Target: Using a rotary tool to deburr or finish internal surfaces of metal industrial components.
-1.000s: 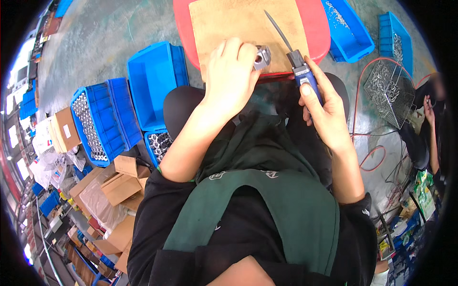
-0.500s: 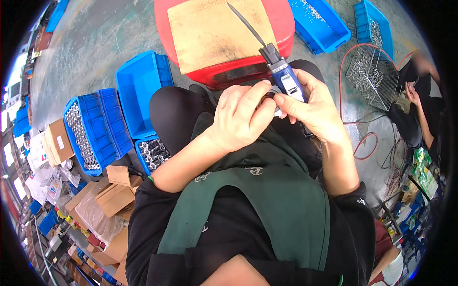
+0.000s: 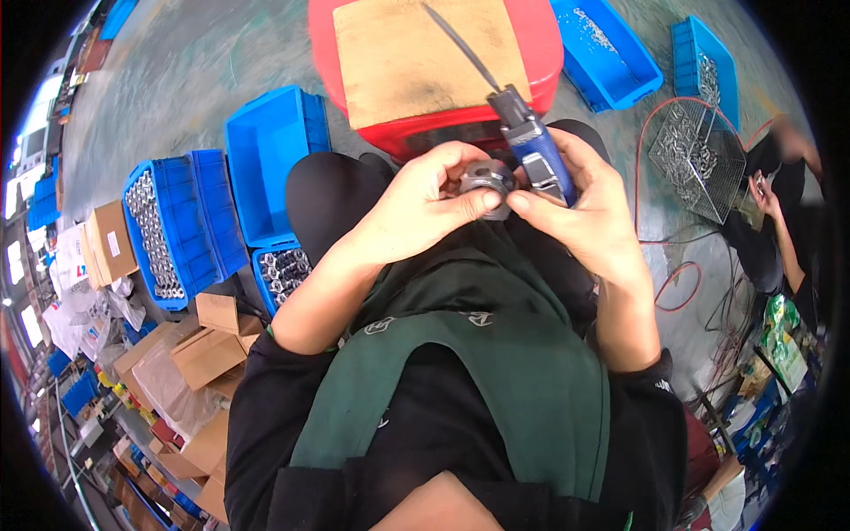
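My left hand is closed on a small dark grey metal ring-shaped part, its thumb on the near side. My right hand wraps round a blue handheld tool with a black head and a long thin dark blade pointing away and to the left. Both hands are close together above my lap, and the right thumb tip is at the edge of the metal part. The blade is well away from the part. My palms hide the lower end of the tool.
A red stool topped with cardboard stands ahead. Blue bins are at left, one holding metal parts. More bins and a wire basket lie right, near hoses and another person. Cardboard boxes pile lower left.
My left hand has opened out and turned, so the metal part now shows between its thumb and fingers. The right hand still grips the tool. The view has shifted slightly.
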A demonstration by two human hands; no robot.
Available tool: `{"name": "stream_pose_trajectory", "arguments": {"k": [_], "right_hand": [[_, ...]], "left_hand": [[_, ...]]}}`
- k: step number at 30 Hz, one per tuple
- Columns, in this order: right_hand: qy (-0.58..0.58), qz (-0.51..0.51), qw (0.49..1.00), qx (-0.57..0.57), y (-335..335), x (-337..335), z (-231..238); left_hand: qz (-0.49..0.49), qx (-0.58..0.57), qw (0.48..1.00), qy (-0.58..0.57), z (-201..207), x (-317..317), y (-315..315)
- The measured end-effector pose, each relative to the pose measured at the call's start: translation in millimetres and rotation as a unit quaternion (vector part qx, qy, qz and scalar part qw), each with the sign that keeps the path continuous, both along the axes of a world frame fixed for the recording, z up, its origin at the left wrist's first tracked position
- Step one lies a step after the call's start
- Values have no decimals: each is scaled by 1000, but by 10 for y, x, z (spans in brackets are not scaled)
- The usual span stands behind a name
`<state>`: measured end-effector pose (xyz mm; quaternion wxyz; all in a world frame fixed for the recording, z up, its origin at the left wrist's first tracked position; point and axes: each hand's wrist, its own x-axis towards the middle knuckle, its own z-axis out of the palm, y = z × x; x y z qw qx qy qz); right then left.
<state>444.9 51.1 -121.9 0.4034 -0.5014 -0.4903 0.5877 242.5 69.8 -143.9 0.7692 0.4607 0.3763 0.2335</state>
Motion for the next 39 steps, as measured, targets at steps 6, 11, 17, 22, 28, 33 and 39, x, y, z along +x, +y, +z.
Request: {"name": "stream_pose_trajectory", "arguments": {"k": [6,11,17,22,28,33,39], "right_hand": [[18,0,995,-98,4,223,-49],[20,-2,992,-125,-66,180,-141],[-49,-4,990,-135,-123,22,-170],[-131,30,983,-126,-137,4,-174],[-212,74,969,-102,-165,-29,-198],[-256,82,960,-74,-88,-89,-289],[-269,79,957,-69,-93,-105,-289]], "left_hand": [[208,152,963,83,-29,-80,244],[220,413,810,354,-183,-76,531],[202,533,685,454,-485,-102,654],[190,530,697,445,-484,-121,673],[189,531,692,451,-473,-101,646],[181,532,695,449,-485,-104,624],[203,557,688,419,-534,-77,621]]}}
